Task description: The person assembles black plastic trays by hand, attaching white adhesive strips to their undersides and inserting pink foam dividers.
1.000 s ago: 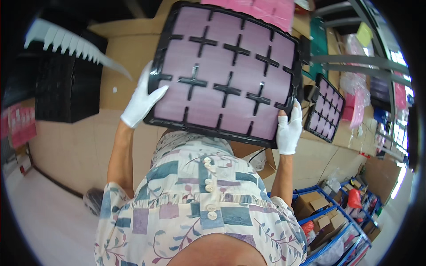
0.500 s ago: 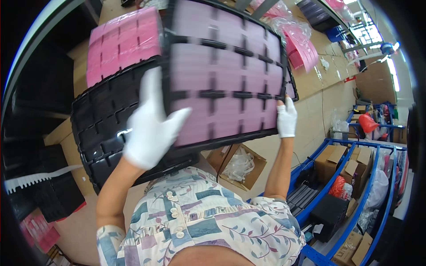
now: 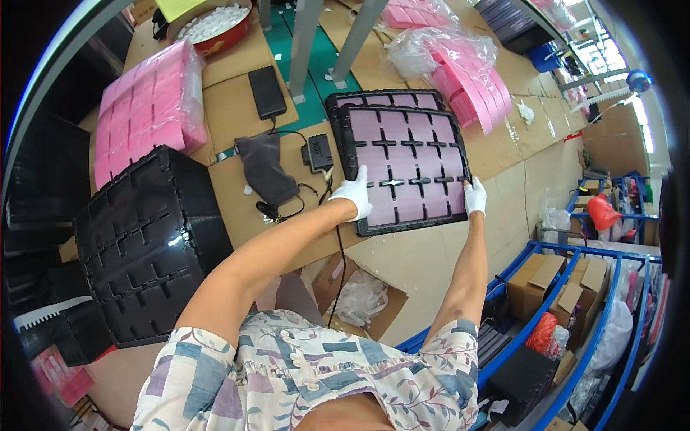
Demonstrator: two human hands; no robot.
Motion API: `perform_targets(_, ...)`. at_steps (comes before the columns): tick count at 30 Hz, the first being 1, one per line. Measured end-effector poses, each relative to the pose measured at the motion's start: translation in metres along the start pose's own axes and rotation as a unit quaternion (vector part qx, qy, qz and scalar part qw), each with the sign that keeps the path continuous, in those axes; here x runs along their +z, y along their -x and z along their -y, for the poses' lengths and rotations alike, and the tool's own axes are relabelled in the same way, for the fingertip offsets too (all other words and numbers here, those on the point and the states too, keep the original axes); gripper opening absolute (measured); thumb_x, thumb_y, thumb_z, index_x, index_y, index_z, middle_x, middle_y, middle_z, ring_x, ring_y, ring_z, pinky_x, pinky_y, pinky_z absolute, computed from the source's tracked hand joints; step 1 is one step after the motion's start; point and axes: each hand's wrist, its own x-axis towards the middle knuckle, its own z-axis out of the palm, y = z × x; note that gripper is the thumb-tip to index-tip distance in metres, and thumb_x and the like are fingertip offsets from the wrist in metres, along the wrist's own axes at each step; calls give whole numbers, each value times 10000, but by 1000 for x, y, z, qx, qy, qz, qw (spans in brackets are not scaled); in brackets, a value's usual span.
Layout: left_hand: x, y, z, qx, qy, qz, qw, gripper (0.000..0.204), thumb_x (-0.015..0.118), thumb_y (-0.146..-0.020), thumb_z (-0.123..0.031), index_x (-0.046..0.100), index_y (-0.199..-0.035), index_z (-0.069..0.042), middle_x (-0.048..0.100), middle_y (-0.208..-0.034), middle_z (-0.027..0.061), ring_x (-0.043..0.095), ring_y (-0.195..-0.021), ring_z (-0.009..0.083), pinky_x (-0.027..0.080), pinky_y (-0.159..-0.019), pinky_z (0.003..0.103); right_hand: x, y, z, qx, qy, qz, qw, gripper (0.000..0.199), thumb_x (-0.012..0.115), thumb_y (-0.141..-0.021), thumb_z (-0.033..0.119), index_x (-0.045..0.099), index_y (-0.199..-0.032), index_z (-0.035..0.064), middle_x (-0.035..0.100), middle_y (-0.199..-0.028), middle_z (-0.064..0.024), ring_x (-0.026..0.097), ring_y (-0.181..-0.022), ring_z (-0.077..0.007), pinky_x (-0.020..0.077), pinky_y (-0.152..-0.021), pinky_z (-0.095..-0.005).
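Both my hands, in white gloves, hold a black plastic tray (image 3: 411, 179) lined with pale lilac sheets between cross-shaped ribs. My left hand (image 3: 357, 194) grips its left edge, thumb on top and the other fingers partly hidden. At the right edge, my right hand (image 3: 474, 197) is closed on the rim. Beneath and just behind lies a similar lilac-lined tray (image 3: 336, 108), mostly covered by the held one. To my left stands a tall stack of empty black trays (image 3: 147, 244).
Bundled pink foam sheets (image 3: 147, 108) lie at the left, more pink sheets (image 3: 471, 86) at the far right. A grey pouch (image 3: 264, 169), a black adapter (image 3: 317, 153) and cables are on the cardboard-covered table. A cardboard box (image 3: 392, 309) sits below; blue shelving (image 3: 514, 269) stands right.
The lilac-lined tray has moved right and away from me, from beside the black stack to over the other lined tray. My hands went with it, the left reaching farther across.
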Motion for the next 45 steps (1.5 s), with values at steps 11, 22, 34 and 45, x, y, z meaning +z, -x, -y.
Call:
perform_targets(11,-16,-35,-11,-60,-102,-47,992,911,600,-909,-268,8,-1539,19,579,-1219,344,645,-1059,398,518,-916,461,43,-74,43,9,89,58,994,315,587,-882,190,603,-1150,26,631,-1155,-267,589,-1095,-439,474,-929,-469)
perform_targets(22,-52,188,-16,335,-168,-284,883,331,635,-862,-246,587,-1071,6,634,-790,132,661,-710,308,503,-607,442,64,7,245,-211,-166,-49,962,342,533,-911,14,586,-1245,-39,669,-1163,-179,646,-1056,-282,474,-950,-340)
perform_targets(34,-104,561,455,-142,330,-861,360,369,486,-1013,-283,557,-1322,-94,633,-1193,85,573,-1079,188,443,-940,346,-6,266,588,-656,-299,279,634,191,649,-816,-2,684,-995,55,695,-981,-96,661,-909,-277,520,-815,-353)
perform_targets(45,-133,553,426,-16,398,-678,618,366,786,-784,-34,634,-1117,-27,615,-897,-29,553,-817,45,464,-762,209,33,415,707,-643,-258,402,598,140,650,-880,94,689,-1005,44,707,-944,-99,683,-853,-264,539,-759,-340)
